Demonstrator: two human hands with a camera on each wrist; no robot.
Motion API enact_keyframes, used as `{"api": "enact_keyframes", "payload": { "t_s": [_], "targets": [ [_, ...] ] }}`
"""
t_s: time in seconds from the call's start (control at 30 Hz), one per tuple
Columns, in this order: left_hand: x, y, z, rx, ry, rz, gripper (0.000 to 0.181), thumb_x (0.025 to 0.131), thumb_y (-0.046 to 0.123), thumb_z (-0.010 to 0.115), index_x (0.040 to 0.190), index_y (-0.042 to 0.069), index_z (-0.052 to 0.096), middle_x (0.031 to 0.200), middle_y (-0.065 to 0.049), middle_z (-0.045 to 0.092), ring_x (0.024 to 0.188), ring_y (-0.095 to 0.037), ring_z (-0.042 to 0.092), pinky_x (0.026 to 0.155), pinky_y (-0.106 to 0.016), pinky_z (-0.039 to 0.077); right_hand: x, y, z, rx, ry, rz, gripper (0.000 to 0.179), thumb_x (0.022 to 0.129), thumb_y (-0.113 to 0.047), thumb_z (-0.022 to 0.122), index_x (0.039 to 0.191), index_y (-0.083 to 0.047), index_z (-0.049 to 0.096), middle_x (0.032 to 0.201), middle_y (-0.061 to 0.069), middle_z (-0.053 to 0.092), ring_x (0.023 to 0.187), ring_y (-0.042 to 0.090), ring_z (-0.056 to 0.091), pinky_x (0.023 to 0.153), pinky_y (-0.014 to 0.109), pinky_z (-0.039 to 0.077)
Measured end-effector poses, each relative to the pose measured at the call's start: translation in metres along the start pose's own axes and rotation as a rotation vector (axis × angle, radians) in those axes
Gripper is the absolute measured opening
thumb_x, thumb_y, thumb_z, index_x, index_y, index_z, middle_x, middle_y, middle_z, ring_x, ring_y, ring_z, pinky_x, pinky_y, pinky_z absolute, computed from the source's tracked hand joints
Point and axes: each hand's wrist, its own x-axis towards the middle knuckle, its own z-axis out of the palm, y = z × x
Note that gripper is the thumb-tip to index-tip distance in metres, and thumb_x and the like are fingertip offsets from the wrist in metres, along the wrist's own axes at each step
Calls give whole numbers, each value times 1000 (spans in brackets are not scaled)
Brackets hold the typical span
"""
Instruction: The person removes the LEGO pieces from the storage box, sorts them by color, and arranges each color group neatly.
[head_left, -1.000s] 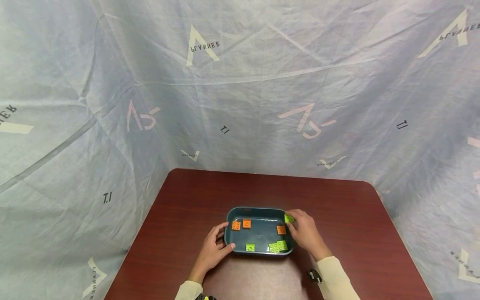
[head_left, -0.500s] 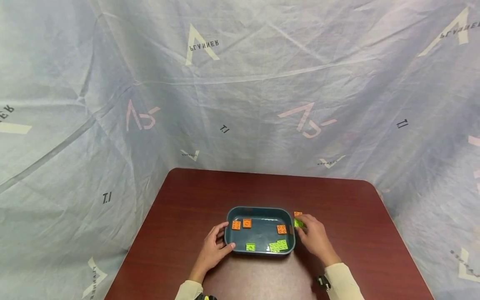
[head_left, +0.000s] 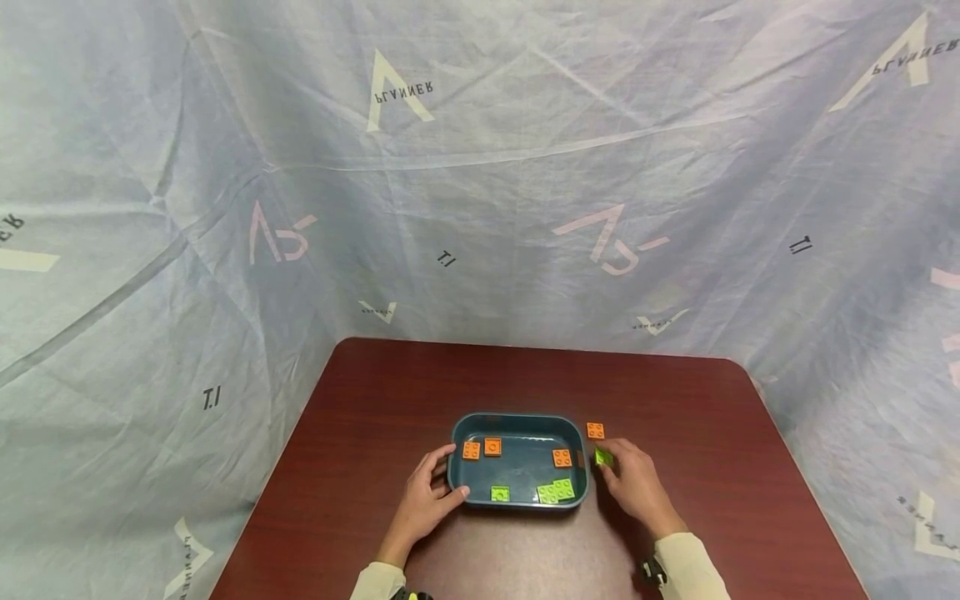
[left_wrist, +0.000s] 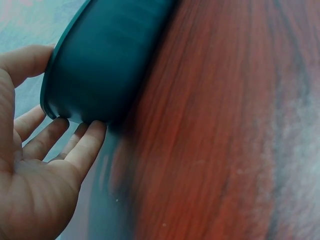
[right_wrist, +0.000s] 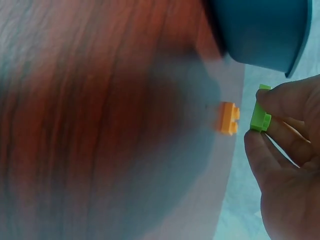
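Note:
My left hand (head_left: 425, 496) holds the left end of a dark teal tray (head_left: 517, 507), thumb at its near rim and fingers against its end wall. In the left wrist view the fingertips touch the outside of the tray (left_wrist: 100, 70). Beyond the tray's right end, my right hand (head_left: 637, 483) pinches a green toy building brick (head_left: 603, 457) between thumb and fingers. The right wrist view has this green brick (right_wrist: 260, 111) held on edge, studs showing. An orange brick (head_left: 595, 431) lies on the table just past that hand.
Inside the tray are orange bricks (head_left: 492, 447) toward the left, another orange brick (head_left: 562, 458) on the right, and green bricks (head_left: 556, 492) along the near side. The dark red table (head_left: 405, 375) ends at a hanging grey cloth (head_left: 495, 250) behind.
My right hand has moved from over the tray's right end out to the table beside it, carrying the green brick and uncovering the orange one. My left hand stays on the tray.

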Motion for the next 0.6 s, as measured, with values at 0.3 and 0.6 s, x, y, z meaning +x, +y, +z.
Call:
{"api": "enact_keyframes", "payload": {
  "t_s": [0.3, 0.6],
  "targets": [
    [1, -1, 0, -6, 7, 3, 76, 91, 14, 85, 158, 13, 47, 153, -19, 51, 141, -41, 56, 94, -30, 60, 0, 6, 6, 10, -63, 23, 39, 88, 0, 81, 126, -3, 75, 124, 14, 73, 115, 35, 70, 98, 56, 57],
    [0, 0, 0, -16, -11, 3, 76, 93, 14, 84, 159, 12, 45, 154, -21, 49, 141, -43, 55, 93, -29, 60, 3, 11, 15, -7, -100, 34, 39, 88, 0, 81, 126, -4, 75, 123, 12, 74, 113, 33, 70, 95, 53, 59]
  ]
}}
